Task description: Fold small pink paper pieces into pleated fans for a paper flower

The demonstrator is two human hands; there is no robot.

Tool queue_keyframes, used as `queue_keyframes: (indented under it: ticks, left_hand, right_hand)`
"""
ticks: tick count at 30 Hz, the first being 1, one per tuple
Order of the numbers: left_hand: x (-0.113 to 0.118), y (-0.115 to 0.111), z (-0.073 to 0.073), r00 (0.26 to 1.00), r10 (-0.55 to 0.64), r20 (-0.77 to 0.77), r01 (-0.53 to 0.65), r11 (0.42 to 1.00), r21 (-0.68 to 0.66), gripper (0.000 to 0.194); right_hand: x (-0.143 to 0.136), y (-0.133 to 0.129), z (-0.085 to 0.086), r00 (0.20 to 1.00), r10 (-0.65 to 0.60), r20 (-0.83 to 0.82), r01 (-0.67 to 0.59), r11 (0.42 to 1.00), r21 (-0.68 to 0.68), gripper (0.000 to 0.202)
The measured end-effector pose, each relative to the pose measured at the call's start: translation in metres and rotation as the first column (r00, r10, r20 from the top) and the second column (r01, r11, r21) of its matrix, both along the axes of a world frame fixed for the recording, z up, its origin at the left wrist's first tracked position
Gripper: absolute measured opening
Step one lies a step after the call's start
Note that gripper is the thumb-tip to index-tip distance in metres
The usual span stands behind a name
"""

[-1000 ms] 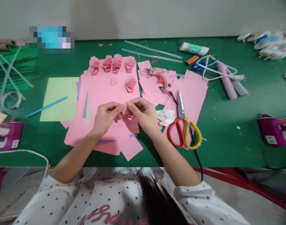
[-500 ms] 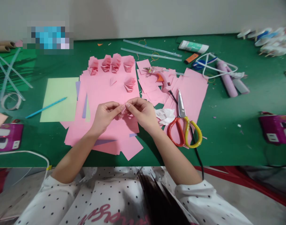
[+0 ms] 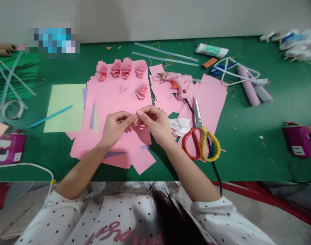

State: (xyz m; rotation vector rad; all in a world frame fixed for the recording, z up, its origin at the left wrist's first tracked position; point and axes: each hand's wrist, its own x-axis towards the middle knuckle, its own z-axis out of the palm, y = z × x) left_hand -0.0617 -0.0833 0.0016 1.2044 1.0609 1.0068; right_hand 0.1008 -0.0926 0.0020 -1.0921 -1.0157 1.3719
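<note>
My left hand [image 3: 117,127] and my right hand [image 3: 153,121] meet over a stack of pink paper [image 3: 111,98]. Between the fingertips of both is a small pink paper piece [image 3: 136,120], mostly hidden by the fingers. Each hand is closed in a pinch on it. Beyond them a fan-folded pink paper [image 3: 141,92] lies on the stack, beside a smaller folded bit [image 3: 123,88]. Several pleated pink pieces [image 3: 126,69] stand in a row along the stack's far edge.
Right of the stack lie scissors [image 3: 198,136] with red and yellow handles, crumpled tissue [image 3: 180,126] and a pink glue gun [image 3: 174,83] on cut paper. Clear glue sticks [image 3: 165,58] lie behind. On the left are a light green sheet [image 3: 65,109] and a blue pencil [image 3: 50,116].
My right fingertips have shifted slightly on the small pink paper. Both hands otherwise keep their place, and the things on the table lie as before.
</note>
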Motion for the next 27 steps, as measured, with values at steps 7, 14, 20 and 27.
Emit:
queue_keyframes:
  ticks: [7, 14, 20, 27]
  left_hand:
    - [0.0004, -0.0012, 0.0009, 0.997, -0.049, 0.055, 0.053, 0.996, -0.071, 0.03]
    - [0.0014, -0.0015, -0.0003, 0.998, -0.007, 0.054, 0.012, 0.997, -0.082, 0.033]
    - [0.0003, 0.0001, 0.0005, 0.996, -0.035, 0.082, 0.043, 0.993, -0.107, 0.031]
    - [0.0009, 0.0006, 0.0011, 0.997, -0.035, 0.069, 0.042, 0.993, -0.112, 0.03]
  right_hand:
    - [0.0023, 0.0019, -0.0011, 0.997, -0.018, -0.075, 0.014, 0.999, -0.051, 0.045]
    - [0.0037, 0.0025, -0.0022, 0.999, 0.006, -0.034, -0.008, 0.999, -0.047, 0.04]
    - [0.0047, 0.002, -0.0021, 0.999, 0.003, -0.044, -0.006, 0.998, -0.068, 0.041]
    - [0.0045, 0.0018, -0.0006, 0.997, -0.016, -0.075, 0.012, 0.999, -0.05, 0.04]
